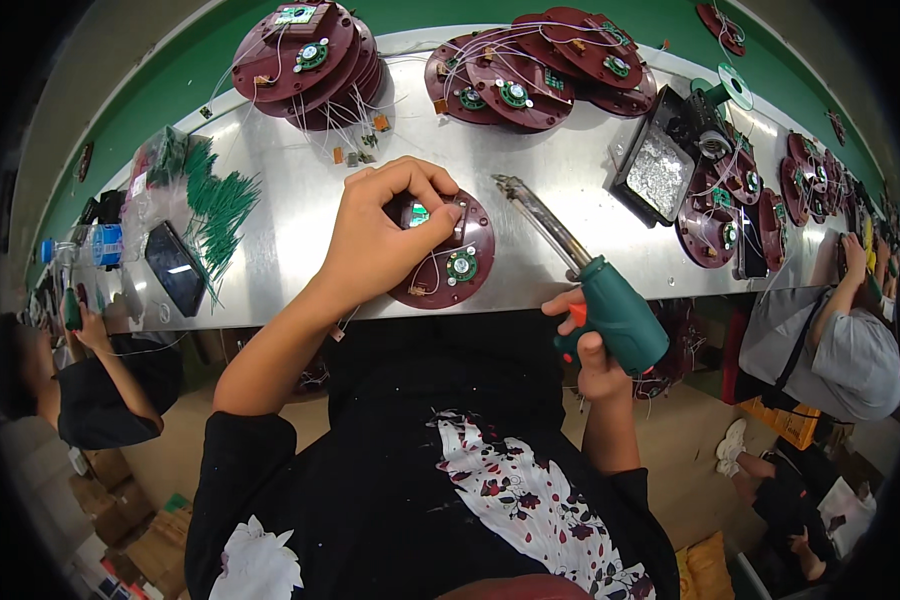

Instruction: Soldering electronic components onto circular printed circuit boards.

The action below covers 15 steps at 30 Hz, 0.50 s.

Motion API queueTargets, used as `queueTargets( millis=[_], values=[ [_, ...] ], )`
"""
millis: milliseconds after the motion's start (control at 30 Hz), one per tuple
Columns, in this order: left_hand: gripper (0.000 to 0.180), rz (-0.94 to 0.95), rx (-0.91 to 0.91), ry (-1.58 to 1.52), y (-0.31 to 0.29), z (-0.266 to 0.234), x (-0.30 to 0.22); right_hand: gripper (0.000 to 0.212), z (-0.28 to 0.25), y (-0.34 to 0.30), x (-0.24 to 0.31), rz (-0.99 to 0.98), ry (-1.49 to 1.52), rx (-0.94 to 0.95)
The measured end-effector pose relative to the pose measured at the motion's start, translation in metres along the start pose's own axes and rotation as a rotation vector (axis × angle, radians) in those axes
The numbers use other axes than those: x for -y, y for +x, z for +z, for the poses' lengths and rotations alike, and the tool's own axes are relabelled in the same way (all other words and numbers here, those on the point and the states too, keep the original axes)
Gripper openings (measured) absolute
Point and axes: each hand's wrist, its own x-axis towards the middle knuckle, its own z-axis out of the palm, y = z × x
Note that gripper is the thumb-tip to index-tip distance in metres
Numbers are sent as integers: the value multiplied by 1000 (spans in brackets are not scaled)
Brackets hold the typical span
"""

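A round dark-red disc (477,245) lies on the metal bench in front of me, carrying small green circuit boards, a round green-and-white part (461,264) and thin white wires. My left hand (380,235) rests over its upper left, thumb and forefinger pinched together above the disc. Whatever those fingertips hold is too small or hidden to make out. My right hand (597,378) grips a green soldering gun (622,318) with a red trigger. Its metal tip (507,184) points up and left, apart from the disc.
Stacks of similar discs (310,70) stand at the back. To the right are a black tray (658,172) of shiny bits and a green spool (735,87). At left lie green wires (220,205), a phone (175,268) and a bottle (95,246). People sit on both sides.
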Motion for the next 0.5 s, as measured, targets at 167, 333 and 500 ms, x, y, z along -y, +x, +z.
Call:
queueTargets(
  millis=[167, 333, 500],
  values=[
    [14, 1, 12, 29, 2, -1, 0, 42, 3, 6, 1, -28, -60, 51],
    [15, 60, -60, 114, 3, 3, 4, 34, 2, 10, 5, -47, -107, 83],
    [15, 27, -39, 135, 2, 2, 2, 32, 2, 8, 6, -5, -96, 73]
  ],
)
